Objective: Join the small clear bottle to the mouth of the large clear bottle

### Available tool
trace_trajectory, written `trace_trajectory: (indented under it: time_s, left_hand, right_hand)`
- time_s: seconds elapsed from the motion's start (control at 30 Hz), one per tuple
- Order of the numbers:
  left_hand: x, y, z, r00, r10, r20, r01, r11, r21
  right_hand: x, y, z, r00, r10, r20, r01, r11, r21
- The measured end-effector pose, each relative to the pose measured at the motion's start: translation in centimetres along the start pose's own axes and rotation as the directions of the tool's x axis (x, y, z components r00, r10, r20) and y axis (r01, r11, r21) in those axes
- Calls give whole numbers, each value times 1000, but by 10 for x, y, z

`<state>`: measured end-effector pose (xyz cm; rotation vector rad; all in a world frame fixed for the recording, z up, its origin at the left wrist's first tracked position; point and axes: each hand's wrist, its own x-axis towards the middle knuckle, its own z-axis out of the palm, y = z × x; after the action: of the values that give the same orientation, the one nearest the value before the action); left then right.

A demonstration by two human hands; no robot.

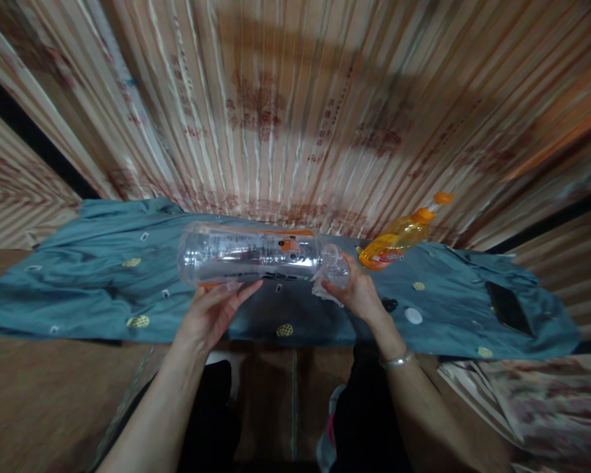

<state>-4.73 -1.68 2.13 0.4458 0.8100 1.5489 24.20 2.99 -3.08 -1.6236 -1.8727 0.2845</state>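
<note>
A large clear plastic bottle (246,253) with an orange cartoon print lies sideways in the air above the cloth-covered table. From below, my left hand (214,309) supports its body near the base end, fingers stretched along the underside. At the narrower end, my right hand (357,289) grips the clear neck part. A crumpled white tissue (328,292) shows under that hand, pressed near the neck. Behind my right hand, a bottle of yellow liquid (394,242) with an orange pump top leans on the table.
The table carries a teal patterned cloth (142,282). To the right of my right hand lie a small black object (389,304) and a white round lid (414,316). A dark phone (509,307) rests near the right end. A striped curtain (285,131) hangs behind.
</note>
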Motion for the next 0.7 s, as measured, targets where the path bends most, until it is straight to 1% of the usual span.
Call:
trace_trajectory:
  time_s: [0.17, 0.37, 0.7]
  left_hand:
    - [1, -1, 1, 1000, 6, -10, -6, 1000, -5]
    - [0, 0, 0, 1000, 14, 12, -14, 1000, 3]
    - [1, -1, -2, 1000, 12, 17, -12, 1000, 0]
  right_hand:
    - [-1, 0, 0, 1000, 11, 2, -11, 1000, 1]
    - [0, 0, 1, 1000, -3, -6, 3, 1000, 9]
    - [-1, 2, 1, 1000, -15, -8, 15, 1000, 4]
